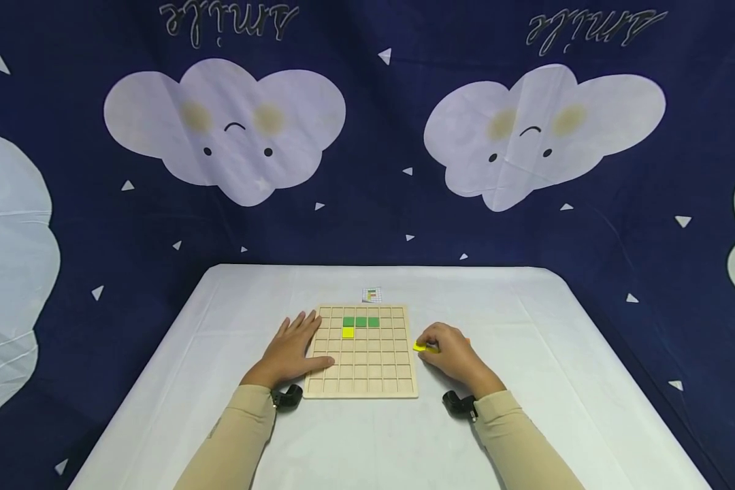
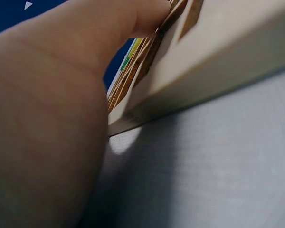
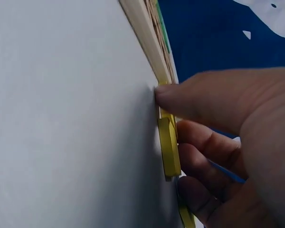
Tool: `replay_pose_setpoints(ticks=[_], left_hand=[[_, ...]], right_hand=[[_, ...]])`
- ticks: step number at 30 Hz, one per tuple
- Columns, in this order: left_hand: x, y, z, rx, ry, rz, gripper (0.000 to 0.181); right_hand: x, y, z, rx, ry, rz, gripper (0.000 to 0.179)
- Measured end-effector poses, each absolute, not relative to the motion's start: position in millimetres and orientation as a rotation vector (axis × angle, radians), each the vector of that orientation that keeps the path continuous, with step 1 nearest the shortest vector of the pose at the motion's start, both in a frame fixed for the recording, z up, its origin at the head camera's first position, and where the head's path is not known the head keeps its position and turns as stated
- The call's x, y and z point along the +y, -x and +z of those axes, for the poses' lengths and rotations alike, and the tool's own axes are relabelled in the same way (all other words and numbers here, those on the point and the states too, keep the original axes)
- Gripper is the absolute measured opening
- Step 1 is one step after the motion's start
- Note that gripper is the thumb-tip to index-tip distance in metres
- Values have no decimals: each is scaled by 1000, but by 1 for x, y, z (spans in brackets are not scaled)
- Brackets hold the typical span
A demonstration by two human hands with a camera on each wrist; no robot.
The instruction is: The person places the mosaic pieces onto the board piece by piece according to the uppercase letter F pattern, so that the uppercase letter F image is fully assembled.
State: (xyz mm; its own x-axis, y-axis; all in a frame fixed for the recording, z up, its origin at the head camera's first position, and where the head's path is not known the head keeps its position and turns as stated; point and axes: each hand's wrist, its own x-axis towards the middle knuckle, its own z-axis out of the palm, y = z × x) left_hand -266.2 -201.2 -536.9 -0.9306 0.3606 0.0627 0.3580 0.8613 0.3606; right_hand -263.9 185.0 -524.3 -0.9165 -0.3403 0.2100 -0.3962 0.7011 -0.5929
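Left hand (image 1: pixel 289 352) splayed at nine o'clock on the board (image 1: pixel 373 372), our right hand (image 1: pixel 450 347), if slipping, could drop its pinched yellow tile (image 1: pixel 418 346).

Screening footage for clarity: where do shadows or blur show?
Left wrist: dark shadow on the white table, the board soft along its near edge; right wrist: soft shadow beside a yellow tile; head: fairly even light, the card too small to read.

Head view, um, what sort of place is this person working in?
Probably an indoor tabletop set up for recording: a white-covered table, a dark blue cloud-print backdrop beyond it, and a wooden grid board holding green tiles.
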Motion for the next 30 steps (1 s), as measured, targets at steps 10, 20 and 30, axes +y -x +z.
replay_pose_setpoints(ticks=[10, 20, 30], left_hand=[[-202, 266, -536, 3026, -583, 576, 112], [-202, 265, -535, 3024, -592, 588, 112], [-202, 266, -536, 3021, -592, 564, 112]], right_hand=[[183, 261, -526, -2753, -638, 1032, 17], [183, 261, -529, -2735, -642, 1033, 17], [183, 260, -530, -2699, -669, 1060, 15]])
